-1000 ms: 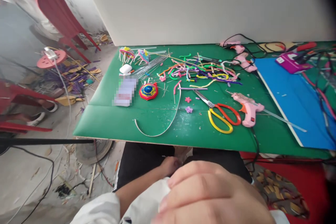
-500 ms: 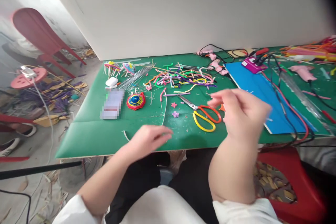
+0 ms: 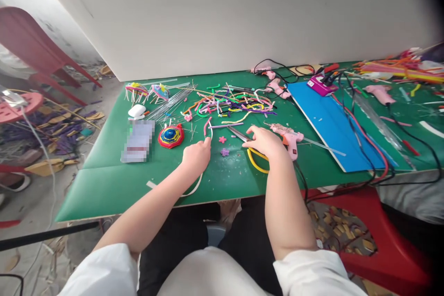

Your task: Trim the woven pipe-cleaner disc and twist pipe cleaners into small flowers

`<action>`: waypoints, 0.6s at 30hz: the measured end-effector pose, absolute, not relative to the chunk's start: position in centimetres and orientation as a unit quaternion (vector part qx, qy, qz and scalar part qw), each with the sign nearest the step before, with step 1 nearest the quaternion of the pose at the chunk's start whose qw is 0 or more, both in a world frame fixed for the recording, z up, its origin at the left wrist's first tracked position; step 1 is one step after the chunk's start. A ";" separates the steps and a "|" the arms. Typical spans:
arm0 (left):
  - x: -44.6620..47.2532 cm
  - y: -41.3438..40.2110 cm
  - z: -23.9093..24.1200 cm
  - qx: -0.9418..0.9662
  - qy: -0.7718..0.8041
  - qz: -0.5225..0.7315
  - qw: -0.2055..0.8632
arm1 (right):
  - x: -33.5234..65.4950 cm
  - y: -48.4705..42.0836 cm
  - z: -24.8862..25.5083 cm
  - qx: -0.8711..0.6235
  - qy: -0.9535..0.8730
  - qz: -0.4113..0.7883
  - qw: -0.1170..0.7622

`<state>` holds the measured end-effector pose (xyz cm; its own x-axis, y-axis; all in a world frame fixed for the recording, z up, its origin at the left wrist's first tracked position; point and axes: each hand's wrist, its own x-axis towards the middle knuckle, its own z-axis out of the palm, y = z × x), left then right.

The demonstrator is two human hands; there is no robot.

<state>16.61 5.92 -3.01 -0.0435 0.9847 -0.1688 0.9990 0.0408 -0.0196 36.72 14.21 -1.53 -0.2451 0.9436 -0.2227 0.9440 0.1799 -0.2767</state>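
Observation:
My left hand is closed on a thin white strip; its fingertips are beside a short pink fuzzy stem. The strip curves down toward the table's front edge. My right hand has its thumb and fingers around the middle of the scissors, which lie on the green table. Their yellow handle loop shows below the hand; the other loop is mostly covered. Between the hands lie a pink flower and a purple flower. A lilac stem lies just beyond them.
A pink glue gun lies just right of my right hand, beside a blue board. Tangled pipe cleaners are farther back. On the left are a small colourful umbrella and a blurred-out phone. Cables cross the right side.
My left hand has moved forward and closed on the white strip. My right hand has come down and left from above the table onto the scissors, uncovering the glue gun.

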 end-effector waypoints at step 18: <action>13.7 14.1 -2.6 0.673 0.738 -0.013 -0.038 | 38.1 14.9 -1.9 0.651 0.743 -0.156 0.017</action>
